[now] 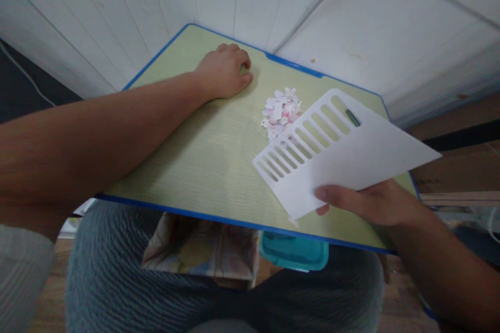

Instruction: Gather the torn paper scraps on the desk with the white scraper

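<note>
My right hand (pixel 367 203) grips a flat white slotted board (pixel 351 156) by its lower edge, thumb on top. The board is tilted above the right half of the small table (pixel 187 166). A row of rounded slots runs along its left side, from short to long, and a small dark green piece shows at the upper end. Partly under the slots lies a heap of small white and pink paper scraps (pixel 279 112). My left hand (pixel 226 70) rests on the tabletop, left of the heap; its fingers are loosely curled, with a gap between thumb and forefinger and nothing visible in it.
A white panelled wall (pixel 250 0) stands behind the table, with a cable (pixel 320 0) running down it. The tabletop has a blue rim. Below its front edge are a patterned cloth bag (pixel 203 250) and a teal-lidded container (pixel 295 252) between my legs.
</note>
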Demonstrator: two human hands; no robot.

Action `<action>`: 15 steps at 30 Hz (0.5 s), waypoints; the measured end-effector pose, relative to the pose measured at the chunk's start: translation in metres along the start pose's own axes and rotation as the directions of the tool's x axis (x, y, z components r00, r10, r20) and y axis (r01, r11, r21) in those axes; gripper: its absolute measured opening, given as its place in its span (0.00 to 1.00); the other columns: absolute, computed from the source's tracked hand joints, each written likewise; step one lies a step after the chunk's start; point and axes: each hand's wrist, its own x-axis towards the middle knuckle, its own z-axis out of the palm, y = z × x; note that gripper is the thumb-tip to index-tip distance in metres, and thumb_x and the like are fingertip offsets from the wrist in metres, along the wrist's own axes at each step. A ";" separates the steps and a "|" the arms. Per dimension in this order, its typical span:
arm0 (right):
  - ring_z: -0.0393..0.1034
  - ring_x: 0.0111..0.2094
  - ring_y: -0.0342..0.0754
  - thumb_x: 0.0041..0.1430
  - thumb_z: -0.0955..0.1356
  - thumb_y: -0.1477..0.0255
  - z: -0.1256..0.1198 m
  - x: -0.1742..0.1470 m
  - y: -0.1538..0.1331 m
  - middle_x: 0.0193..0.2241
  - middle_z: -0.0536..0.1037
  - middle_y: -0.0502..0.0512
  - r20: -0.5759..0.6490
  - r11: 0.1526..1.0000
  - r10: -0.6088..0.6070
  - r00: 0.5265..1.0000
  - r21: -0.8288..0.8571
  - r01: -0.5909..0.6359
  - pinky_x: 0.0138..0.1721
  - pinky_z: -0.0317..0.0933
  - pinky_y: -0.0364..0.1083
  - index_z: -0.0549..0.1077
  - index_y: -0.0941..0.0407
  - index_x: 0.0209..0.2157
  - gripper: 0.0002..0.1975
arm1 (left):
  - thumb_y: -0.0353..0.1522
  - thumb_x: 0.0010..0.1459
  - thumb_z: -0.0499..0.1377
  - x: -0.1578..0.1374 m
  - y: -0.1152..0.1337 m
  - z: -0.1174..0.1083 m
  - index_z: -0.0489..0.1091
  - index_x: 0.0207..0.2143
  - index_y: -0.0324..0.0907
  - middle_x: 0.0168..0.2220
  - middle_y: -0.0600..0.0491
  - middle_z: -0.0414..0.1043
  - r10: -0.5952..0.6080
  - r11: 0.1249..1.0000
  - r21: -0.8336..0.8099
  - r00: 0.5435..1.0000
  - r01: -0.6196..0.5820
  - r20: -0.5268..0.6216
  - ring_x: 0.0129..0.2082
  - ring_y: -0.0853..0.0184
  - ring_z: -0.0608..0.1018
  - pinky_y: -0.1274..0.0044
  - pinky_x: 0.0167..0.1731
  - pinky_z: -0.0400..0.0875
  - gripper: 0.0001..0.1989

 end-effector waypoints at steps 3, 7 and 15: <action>0.87 0.30 0.53 0.71 0.78 0.68 0.000 -0.002 -0.005 0.27 0.89 0.49 0.100 0.999 0.019 0.995 0.023 -0.022 0.40 0.83 0.47 0.86 0.48 0.28 0.14 | 0.36 0.80 0.62 0.000 -0.001 0.000 0.82 0.66 0.40 0.70 0.40 0.78 0.002 1.000 -0.006 1.000 -0.002 -0.008 0.72 0.46 0.77 0.53 0.75 0.73 0.18; 0.88 0.31 0.53 0.71 0.77 0.70 -0.001 -0.004 -0.005 0.28 0.89 0.49 0.130 0.995 0.033 0.991 0.093 -0.046 0.36 0.82 0.46 0.87 0.49 0.30 0.12 | 0.35 0.79 0.63 0.001 -0.002 0.001 0.83 0.65 0.41 0.69 0.41 0.80 0.011 1.000 -0.021 1.000 -0.011 -0.022 0.71 0.47 0.77 0.54 0.74 0.73 0.18; 0.85 0.28 0.54 0.73 0.78 0.61 0.000 -0.001 0.005 0.25 0.86 0.52 -0.008 0.971 0.109 0.994 0.214 -0.105 0.36 0.83 0.49 0.86 0.51 0.30 0.16 | 0.34 0.79 0.63 0.001 -0.002 0.003 0.83 0.66 0.33 0.68 0.33 0.79 0.036 0.999 -0.009 0.999 -0.037 -0.034 0.71 0.41 0.78 0.53 0.73 0.73 0.20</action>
